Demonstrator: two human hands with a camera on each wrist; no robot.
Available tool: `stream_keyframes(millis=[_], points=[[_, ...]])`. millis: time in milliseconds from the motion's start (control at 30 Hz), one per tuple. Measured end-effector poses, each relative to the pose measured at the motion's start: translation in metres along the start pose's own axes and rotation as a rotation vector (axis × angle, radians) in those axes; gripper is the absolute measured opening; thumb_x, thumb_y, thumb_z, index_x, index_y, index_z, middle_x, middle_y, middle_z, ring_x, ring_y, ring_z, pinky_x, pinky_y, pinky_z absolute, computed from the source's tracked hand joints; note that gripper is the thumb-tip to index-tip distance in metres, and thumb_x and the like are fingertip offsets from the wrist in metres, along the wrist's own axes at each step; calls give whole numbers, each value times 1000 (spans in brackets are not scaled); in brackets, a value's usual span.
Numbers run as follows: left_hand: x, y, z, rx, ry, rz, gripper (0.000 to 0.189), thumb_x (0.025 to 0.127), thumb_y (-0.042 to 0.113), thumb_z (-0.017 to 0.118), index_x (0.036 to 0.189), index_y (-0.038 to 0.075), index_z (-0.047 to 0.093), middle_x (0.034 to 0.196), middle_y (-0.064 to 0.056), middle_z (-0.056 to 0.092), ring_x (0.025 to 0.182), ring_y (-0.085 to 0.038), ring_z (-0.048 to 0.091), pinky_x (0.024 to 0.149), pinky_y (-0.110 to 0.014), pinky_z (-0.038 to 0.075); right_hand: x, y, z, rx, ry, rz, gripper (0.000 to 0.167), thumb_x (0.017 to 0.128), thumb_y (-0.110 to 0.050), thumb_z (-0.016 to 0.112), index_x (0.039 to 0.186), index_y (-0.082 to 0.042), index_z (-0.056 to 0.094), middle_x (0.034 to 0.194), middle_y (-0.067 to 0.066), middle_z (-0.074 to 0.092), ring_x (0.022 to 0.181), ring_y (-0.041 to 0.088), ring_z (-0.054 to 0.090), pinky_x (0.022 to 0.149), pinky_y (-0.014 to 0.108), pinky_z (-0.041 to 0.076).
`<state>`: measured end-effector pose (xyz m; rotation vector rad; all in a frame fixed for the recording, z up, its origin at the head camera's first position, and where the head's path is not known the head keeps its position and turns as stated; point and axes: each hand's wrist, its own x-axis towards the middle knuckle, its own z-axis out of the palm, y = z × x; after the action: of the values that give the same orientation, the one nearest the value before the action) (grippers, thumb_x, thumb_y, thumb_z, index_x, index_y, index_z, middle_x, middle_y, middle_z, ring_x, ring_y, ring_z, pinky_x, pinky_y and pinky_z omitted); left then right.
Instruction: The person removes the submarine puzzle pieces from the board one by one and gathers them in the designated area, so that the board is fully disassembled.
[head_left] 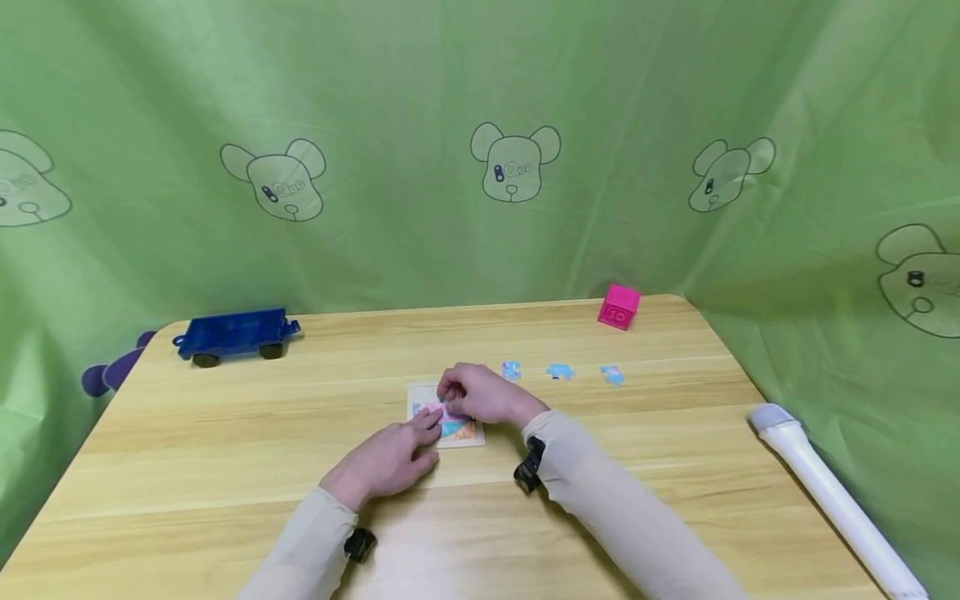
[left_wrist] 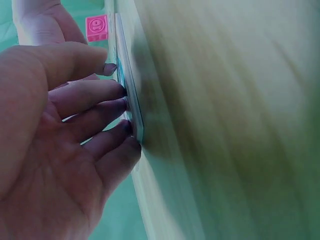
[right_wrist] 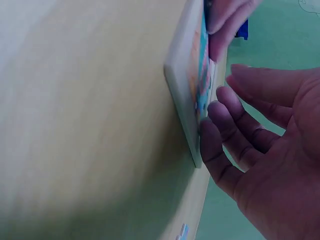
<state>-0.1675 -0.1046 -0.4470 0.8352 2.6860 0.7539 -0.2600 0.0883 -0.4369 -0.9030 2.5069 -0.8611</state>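
A small picture puzzle in a pale frame [head_left: 459, 444], pink, teal and orange inside, lies flat on the table. From its left side, my left hand [head_left: 387, 460] rests its extended fingertips on the picture, the thumb apart near the lower edge. My right hand [head_left: 483, 394] reaches in from the right over the upper part, fingers bent and thumb and forefinger close together right at the puzzle. I cannot tell whether a piece is between them. In the right wrist view, the puzzle tray [right_wrist: 182, 95] shows edge-on beside the curled fingers [right_wrist: 214, 142].
Loose blue puzzle pieces [head_left: 560, 371] lie in a row right of the puzzle. A pink block [head_left: 619, 307] stands at the back right, a blue toy wagon [head_left: 236, 333] at the back left. A white tube [head_left: 832, 496] runs along the right edge, by the green curtain [head_left: 390, 233].
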Motion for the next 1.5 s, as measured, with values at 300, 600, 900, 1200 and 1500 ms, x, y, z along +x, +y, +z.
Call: stream_keyframes(millis=[300,600,900,1200,1500], points=[[-5,0,1,76,36,23,41,100,16,55,134,-7,56,149,-16,42,138,-33,36,110,-47,35,2,-3,5,-114,-28,-6,19,86,2,69,102,-8,66,95,2,57,85,14,53,76,28,48],[-23,3,-1,235,86,77,37,97,16,60,128,-4,62,142,-16,51,124,-34,53,100,-46,47,4,-9,6,-183,-42,25,21,87,0,69,105,-10,67,97,2,55,86,14,52,80,27,47],[-23,2,1,191,59,62,40,98,17,59,132,-4,59,146,-17,47,123,-36,53,100,-47,46,8,-19,13,-249,-49,15,19,91,-13,70,110,-10,67,95,-2,50,84,13,52,74,23,46],[-22,1,1,169,49,63,42,98,16,61,134,-5,57,148,-16,44,126,-36,50,103,-47,44,10,-21,16,-187,-32,41,15,90,-9,71,105,-10,67,95,-1,51,85,13,51,76,24,46],[-25,2,1,214,78,84,39,95,11,64,130,-6,60,144,-19,48,120,-38,55,98,-46,48,12,-21,17,-172,-23,65,15,89,-9,73,101,-10,64,94,0,51,84,14,50,75,25,46]])
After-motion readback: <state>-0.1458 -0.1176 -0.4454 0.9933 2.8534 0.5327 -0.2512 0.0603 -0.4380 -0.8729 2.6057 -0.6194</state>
